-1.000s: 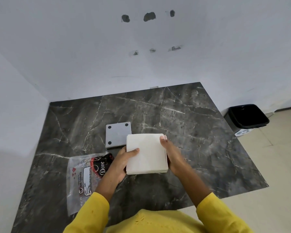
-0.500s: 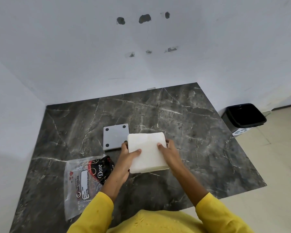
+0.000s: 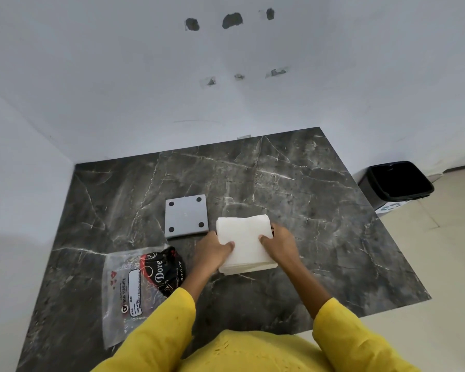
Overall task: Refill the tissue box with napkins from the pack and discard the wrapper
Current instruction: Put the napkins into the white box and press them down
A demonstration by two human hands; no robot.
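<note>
Head view looks down on a dark marbled table (image 3: pixel 293 183) set in a white-walled corner. Both hands grip a stack of white napkins (image 3: pixel 246 241) between them. The left hand (image 3: pixel 212 252) clasps the stack's left edge with the thumb on top; the right hand (image 3: pixel 281 244) clasps the right edge the same way, its other fingers out of sight under or behind the paper. Whether the stack's near edge rests on the table or hangs just above it is hard to tell. Just left of the stack, flat on the table, lies a grey square plate (image 3: pixel 186 216) with four dark dots at its corners. Nearer the left sleeve lies the clear plastic wrapper (image 3: pixel 130 294), printed and partly black. A black bin (image 3: pixel 397 183) stands on the floor beyond the table's right edge.
</note>
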